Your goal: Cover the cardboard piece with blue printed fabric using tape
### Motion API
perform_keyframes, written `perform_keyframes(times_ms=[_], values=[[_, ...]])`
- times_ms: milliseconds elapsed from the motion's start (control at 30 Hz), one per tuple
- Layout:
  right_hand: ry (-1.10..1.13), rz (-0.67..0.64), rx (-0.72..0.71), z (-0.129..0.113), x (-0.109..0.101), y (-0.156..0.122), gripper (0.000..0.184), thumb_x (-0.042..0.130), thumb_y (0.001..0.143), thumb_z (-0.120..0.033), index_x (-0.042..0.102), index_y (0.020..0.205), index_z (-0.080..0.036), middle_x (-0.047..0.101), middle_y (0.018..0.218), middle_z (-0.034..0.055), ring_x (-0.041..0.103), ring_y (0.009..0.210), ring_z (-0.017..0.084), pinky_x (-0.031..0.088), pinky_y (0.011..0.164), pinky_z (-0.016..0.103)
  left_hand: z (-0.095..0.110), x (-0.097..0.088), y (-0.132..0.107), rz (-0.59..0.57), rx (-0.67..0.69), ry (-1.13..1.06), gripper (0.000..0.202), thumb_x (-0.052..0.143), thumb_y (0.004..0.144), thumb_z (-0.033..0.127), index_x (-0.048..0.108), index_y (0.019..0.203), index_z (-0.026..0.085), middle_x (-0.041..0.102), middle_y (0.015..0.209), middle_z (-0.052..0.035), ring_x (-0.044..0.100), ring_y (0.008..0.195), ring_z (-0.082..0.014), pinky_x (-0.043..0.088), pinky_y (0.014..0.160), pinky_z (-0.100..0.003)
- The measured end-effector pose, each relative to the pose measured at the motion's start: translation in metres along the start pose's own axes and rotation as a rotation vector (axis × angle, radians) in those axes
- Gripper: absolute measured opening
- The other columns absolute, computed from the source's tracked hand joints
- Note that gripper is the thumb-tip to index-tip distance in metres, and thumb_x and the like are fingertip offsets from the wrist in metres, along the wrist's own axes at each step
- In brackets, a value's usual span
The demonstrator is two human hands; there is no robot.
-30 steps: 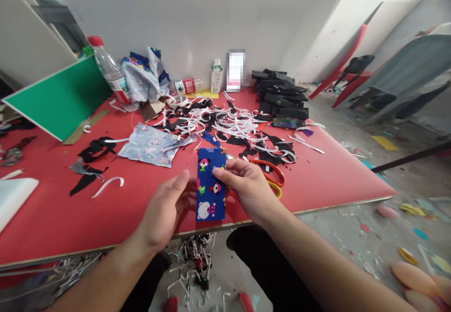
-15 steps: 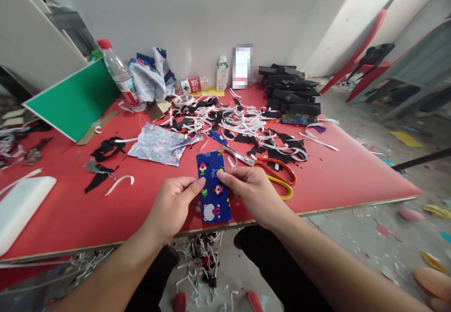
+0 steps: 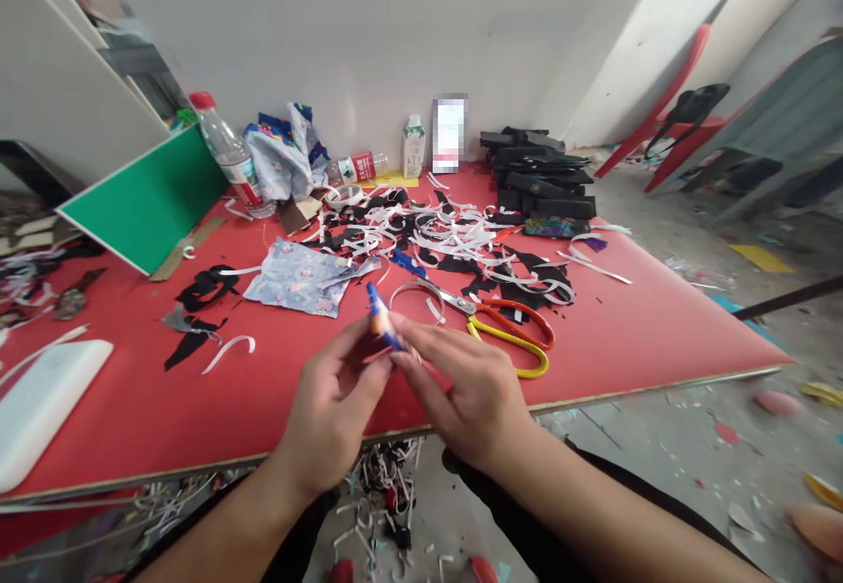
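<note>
Both of my hands meet over the near edge of the red table (image 3: 625, 337). Between them is a small blue cartoon-print fabric piece (image 3: 380, 323), turned nearly edge-on so only a narrow strip shows. My left hand (image 3: 333, 412) pinches it from the left, fingers closed around it. My right hand (image 3: 461, 385) pinches it from the right. Just beyond my right hand lie orange-and-yellow scissors (image 3: 507, 330) on the table.
A pale printed cloth (image 3: 299, 276) lies behind my hands. White strips and black scraps (image 3: 461, 241) litter the middle. At the back stand a water bottle (image 3: 230, 157), a carton (image 3: 413, 147), stacked black pieces (image 3: 536, 175) and a green board (image 3: 145, 201). A white object (image 3: 46, 399) lies left.
The fabric piece was held flat and upright facing me; now it is turned or folded edge-on between both hands, which have closed in together.
</note>
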State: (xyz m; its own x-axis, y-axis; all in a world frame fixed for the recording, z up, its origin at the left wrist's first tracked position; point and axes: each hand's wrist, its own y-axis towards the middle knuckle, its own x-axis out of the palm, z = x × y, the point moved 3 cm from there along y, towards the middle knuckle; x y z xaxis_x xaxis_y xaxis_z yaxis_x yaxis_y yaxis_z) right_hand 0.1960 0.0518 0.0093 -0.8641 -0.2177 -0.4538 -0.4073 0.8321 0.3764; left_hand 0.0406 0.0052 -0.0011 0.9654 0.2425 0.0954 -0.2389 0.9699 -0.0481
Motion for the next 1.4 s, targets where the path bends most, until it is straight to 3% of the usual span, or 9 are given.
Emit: perform_keyframes(times_ms=[100,233,333,500,667,833,1000,1167,1400], values=[[-0.226,-0.137,-0.196,-0.008,0.003,-0.001,0.040,0.063,0.100,-0.035,0.072,0.138,-0.027,0.069,0.145,0.0114,0.070,0.127,0.035,0.059,0.104,0.053,0.000,0.003,0.000,-0.057,-0.075,-0.279,0.034,0.078,0.088,0.046,0.079,0.107,0.017,0.081,0.110,-0.0134,0.076,0.101,-0.0287,0.063,0.081,-0.035],[-0.311,-0.332,-0.348,0.004,-0.015,0.008,0.030,0.057,0.104,-0.032,0.077,0.125,-0.025,0.073,0.139,0.0114,0.069,0.127,0.033,0.056,0.106,0.051,-0.009,-0.008,0.014,0.118,-0.215,-0.373,0.034,0.087,0.078,0.041,0.077,0.094,0.013,0.082,0.094,-0.0108,0.076,0.084,-0.0250,0.065,0.071,-0.036],[-0.626,-0.224,-0.054,0.026,-0.059,0.019,0.027,0.054,0.102,-0.031,0.078,0.106,-0.020,0.080,0.113,0.0143,0.074,0.101,0.031,0.058,0.090,0.047,-0.014,-0.016,0.023,0.205,-0.229,-0.382,0.031,0.091,0.071,0.034,0.076,0.087,0.013,0.082,0.088,-0.0076,0.076,0.080,-0.0234,0.066,0.073,-0.036],[-0.883,-0.376,0.306,0.057,-0.096,0.021,0.014,0.065,0.088,-0.034,0.065,0.090,-0.021,0.073,0.090,0.0098,0.066,0.077,0.025,0.044,0.065,0.035,-0.012,-0.019,0.022,0.201,-0.177,-0.281,0.036,0.096,0.065,0.028,0.076,0.091,0.013,0.081,0.090,-0.0076,0.076,0.083,-0.0232,0.064,0.070,-0.030],[-0.869,-0.399,0.386,0.072,-0.086,0.029,0.019,0.064,0.087,-0.039,0.056,0.079,-0.024,0.068,0.073,0.0062,0.056,0.059,0.020,0.033,0.053,0.032,-0.011,-0.019,0.019,0.211,-0.177,-0.172,0.059,0.099,0.061,0.023,0.071,0.113,0.019,0.076,0.089,-0.0007,0.071,0.069,-0.0155,0.062,0.052,-0.022],[-0.773,-0.164,0.405,0.065,-0.091,0.032,0.016,0.064,0.088,-0.037,0.063,0.092,-0.021,0.070,0.075,0.0053,0.056,0.058,0.019,0.033,0.055,0.031,-0.013,-0.017,0.020,0.183,-0.241,-0.304,0.050,0.093,0.067,0.019,0.068,0.110,0.018,0.076,0.092,-0.0025,0.073,0.073,-0.0161,0.065,0.055,-0.023],[-0.426,-0.181,0.276,0.030,-0.068,0.015,0.031,0.069,0.087,-0.051,0.064,0.102,-0.024,0.067,0.070,0.0000,0.053,0.054,0.017,0.035,0.051,0.030,-0.013,-0.012,0.018,0.115,-0.201,-0.343,0.040,0.087,0.077,0.020,0.065,0.110,0.019,0.079,0.103,-0.0057,0.077,0.089,-0.0196,0.068,0.074,-0.030],[-0.610,-0.249,0.066,0.003,-0.036,0.004,0.028,0.072,0.080,-0.045,0.053,0.089,-0.025,0.068,0.084,0.0061,0.062,0.067,0.023,0.042,0.057,0.032,-0.016,-0.008,0.012,-0.026,-0.016,-0.288,0.019,0.075,0.094,0.033,0.073,0.107,0.019,0.078,0.117,-0.0075,0.073,0.113,-0.0245,0.063,0.096,-0.036],[-0.755,-0.228,-0.118,0.007,-0.028,0.003,0.018,0.062,0.083,-0.035,0.052,0.092,-0.023,0.068,0.082,0.0055,0.063,0.065,0.022,0.043,0.057,0.031,-0.015,-0.012,0.003,-0.068,0.020,-0.189,0.022,0.068,0.101,0.036,0.077,0.114,0.021,0.080,0.115,-0.0071,0.073,0.109,-0.0244,0.058,0.101,-0.038]])
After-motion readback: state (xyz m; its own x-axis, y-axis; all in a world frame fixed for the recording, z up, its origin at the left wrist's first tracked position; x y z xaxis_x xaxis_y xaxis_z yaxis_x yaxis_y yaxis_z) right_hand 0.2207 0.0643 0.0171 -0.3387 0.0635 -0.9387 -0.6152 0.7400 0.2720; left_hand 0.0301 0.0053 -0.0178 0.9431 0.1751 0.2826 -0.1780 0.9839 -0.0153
